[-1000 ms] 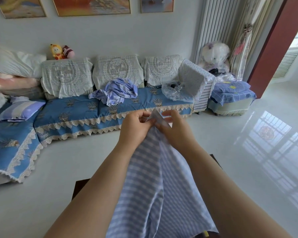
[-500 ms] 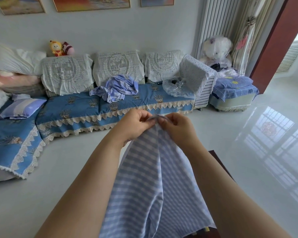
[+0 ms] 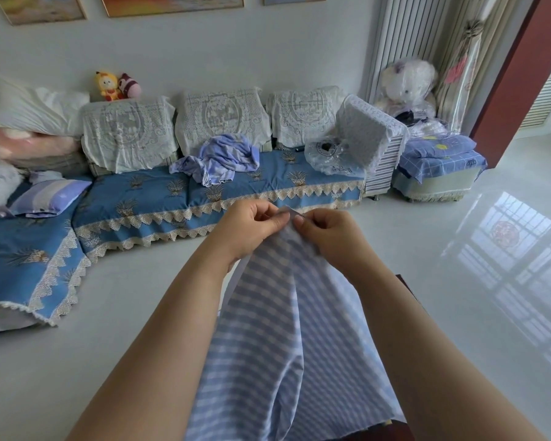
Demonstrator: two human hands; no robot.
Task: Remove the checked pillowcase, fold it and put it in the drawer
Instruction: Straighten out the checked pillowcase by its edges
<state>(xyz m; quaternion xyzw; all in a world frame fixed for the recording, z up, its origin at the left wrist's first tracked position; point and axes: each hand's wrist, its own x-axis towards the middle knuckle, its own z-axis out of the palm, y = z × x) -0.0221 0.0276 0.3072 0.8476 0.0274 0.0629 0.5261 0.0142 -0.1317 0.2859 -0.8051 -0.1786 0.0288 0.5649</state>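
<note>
The checked pillowcase [image 3: 277, 338], blue and white, hangs down in front of me between my forearms. My left hand [image 3: 252, 227] and my right hand [image 3: 328, 233] sit close together at its top edge, each pinching the cloth between thumb and fingers. The fabric drapes in loose folds toward the bottom of the view. No drawer is in sight.
A blue sofa [image 3: 147, 202] with lace-trimmed covers runs along the far wall, a crumpled blue cloth [image 3: 223, 157] on its seat. A striped pillow [image 3: 48, 195] lies at left. A dark wooden edge [image 3: 407, 284] shows under my right arm. Glossy white floor [image 3: 458, 265] spreads right.
My hands have dropped slightly and stayed together on the top edge. The corner that stuck up between them is now tucked flat. The view has tilted down a little.
</note>
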